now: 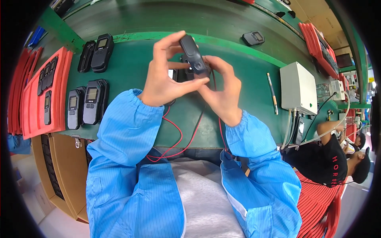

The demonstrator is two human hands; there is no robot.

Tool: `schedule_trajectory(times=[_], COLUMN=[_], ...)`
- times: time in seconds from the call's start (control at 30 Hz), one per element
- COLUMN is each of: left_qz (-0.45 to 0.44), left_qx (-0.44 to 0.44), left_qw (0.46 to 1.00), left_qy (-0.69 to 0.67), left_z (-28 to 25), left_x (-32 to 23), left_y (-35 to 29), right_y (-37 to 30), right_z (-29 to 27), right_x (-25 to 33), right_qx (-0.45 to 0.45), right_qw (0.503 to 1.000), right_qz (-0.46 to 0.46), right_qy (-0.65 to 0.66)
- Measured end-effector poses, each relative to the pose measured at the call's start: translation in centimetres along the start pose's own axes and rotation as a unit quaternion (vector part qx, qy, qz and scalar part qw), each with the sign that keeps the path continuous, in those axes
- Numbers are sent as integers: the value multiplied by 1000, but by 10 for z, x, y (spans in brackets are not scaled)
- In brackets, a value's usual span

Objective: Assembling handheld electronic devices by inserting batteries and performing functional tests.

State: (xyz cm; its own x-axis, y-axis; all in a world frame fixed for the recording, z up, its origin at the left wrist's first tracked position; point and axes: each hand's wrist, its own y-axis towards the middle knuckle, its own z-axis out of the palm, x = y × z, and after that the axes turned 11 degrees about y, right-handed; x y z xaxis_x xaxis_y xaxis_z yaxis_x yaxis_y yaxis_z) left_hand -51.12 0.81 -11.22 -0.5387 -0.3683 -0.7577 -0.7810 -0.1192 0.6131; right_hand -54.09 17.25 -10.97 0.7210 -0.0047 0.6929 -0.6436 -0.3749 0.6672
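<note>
Above the green bench I hold up a black handheld device [192, 52], tilted with its narrow side toward me. My left hand [164, 75] grips it, fingers at the upper end and thumb along the bottom. At its lower end, my right hand [223, 85] pinches it with thumb and fingers. The device's screen face is turned out of sight. Behind my hands sits another small object with a light patch [172, 74], mostly covered. Thin red wires [180, 133] run from beneath my hands over the bench edge toward my lap.
Several grey-black handheld devices with small screens [92, 99] stand at the left, beside red trays [59, 85]. One more device [253, 38] lies on the far surface. A pen [272, 93] and a white box with cables [297, 88] are at the right. Another person [323, 158] sits beyond.
</note>
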Motion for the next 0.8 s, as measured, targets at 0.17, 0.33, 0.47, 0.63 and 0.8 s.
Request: schedule_trajectory(times=[0.17, 0.33, 0.47, 0.63, 0.8], left_qz=[-18, 8, 1, -28, -25], left_qx=[0, 40, 82, 133, 100], left_qw=[996, 971, 951, 929, 932], left_qy=[93, 235, 298, 343, 347], left_z=[-16, -28, -31, -41, -51], left_x=[5, 20, 26, 36, 48], left_y=[13, 15, 14, 13, 15], right_y=[-1, 10, 11, 9, 8], right_z=[-1, -26, -35, -34, -30], right_x=[-14, -46, -72, -76, -73], right_qx=[-46, -136, -196, -169, -145], right_qw=[996, 971, 939, 923, 923], right_qz=[71, 153, 201, 261, 268], right_qy=[31, 123, 198, 228, 236])
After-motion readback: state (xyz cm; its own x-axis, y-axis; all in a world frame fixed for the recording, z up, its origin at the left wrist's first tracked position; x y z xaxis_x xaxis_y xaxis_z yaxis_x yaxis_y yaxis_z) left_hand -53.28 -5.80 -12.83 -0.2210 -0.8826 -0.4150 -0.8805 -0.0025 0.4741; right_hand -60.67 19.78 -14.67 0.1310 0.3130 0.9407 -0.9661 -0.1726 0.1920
